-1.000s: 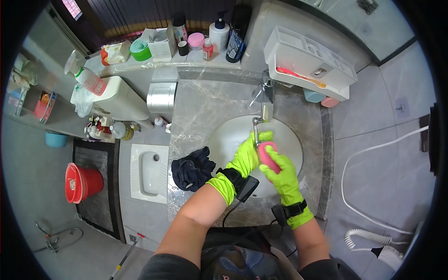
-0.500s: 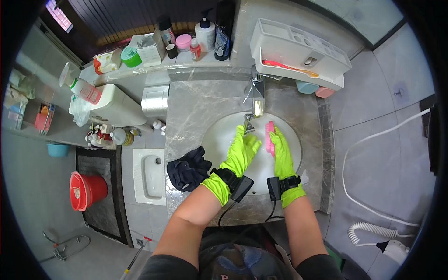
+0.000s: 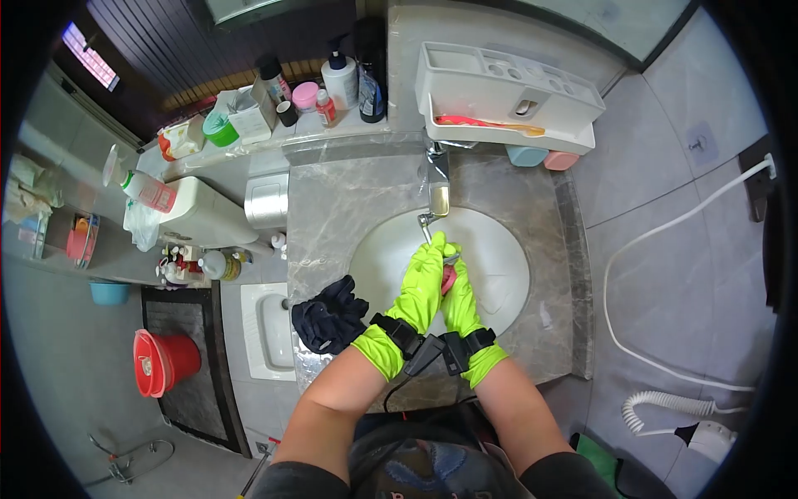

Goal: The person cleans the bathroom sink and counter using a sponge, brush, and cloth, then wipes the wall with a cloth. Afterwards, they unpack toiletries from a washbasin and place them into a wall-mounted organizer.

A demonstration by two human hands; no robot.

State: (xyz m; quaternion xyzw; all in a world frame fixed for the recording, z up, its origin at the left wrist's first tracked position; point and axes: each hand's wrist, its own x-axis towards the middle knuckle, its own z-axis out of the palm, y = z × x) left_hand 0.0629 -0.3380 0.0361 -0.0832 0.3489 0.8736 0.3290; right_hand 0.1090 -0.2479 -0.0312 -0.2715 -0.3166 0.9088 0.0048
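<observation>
Both hands wear bright green rubber gloves and are close together over the white oval sink (image 3: 509,287), just below the chrome faucet (image 3: 439,179). My right hand (image 3: 464,295) is closed around a pink scrub brush (image 3: 449,279), mostly hidden between the gloves. Beside it, my left hand (image 3: 422,274) has its fingertips up near the faucet's swivel nozzle (image 3: 426,223). Those fingers overlap the other glove, so their grip is unclear. A small greyish bit shows between the hands, too little to name. Left of the basin, a crumpled dark cloth (image 3: 328,314) lies on the grey marble counter (image 3: 324,208).
A white toothbrush holder (image 3: 511,91) stands behind the faucet on the right. Bottles and jars line the ledge (image 3: 258,141) at the back left. On the floor left are a squat toilet (image 3: 264,333) and red buckets (image 3: 166,363). A white cord (image 3: 611,283) hangs at right.
My right hand has moved left with the brush and now meets my left hand under the faucet. The view has shifted slightly.
</observation>
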